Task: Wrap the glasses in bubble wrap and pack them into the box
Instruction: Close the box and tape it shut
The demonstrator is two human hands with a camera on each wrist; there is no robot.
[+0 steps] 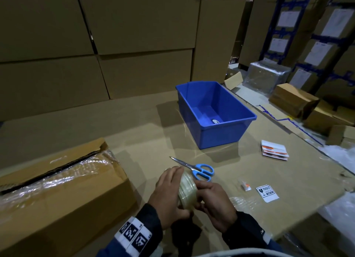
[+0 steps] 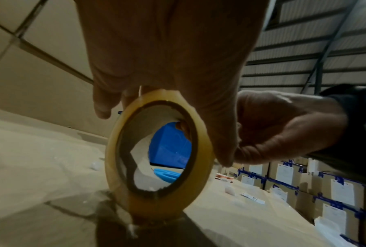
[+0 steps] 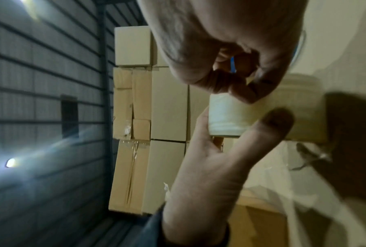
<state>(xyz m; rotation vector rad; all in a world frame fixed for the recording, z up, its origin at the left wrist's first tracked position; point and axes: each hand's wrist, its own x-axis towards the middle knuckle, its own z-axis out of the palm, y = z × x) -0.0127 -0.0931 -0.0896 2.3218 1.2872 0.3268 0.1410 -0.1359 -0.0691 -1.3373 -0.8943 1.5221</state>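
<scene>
At far left sits the cardboard box point(image 1: 57, 181), flaps parted, bubble wrap point(image 1: 63, 172) showing inside. Right of it, the left hand point(image 1: 169, 195) grips a roll of clear tape point(image 1: 187, 189) upright, fingers over its top and thumb on its band. The right hand point(image 1: 215, 204) has its fingertips pinched at the roll's face. The left wrist view alone looks through the core to the blue bin point(image 2: 169, 145). No glasses are visible.

Both hands hold a roll of clear tape point(image 1: 187, 189) over the cardboard-covered bench point(image 1: 249, 170): left hand point(image 1: 169, 195) at 9 o'clock, right hand point(image 1: 215, 204) at 3; blue-handled scissors point(image 1: 196, 169) lie at 12, before the blue bin point(image 1: 215, 112)
</scene>
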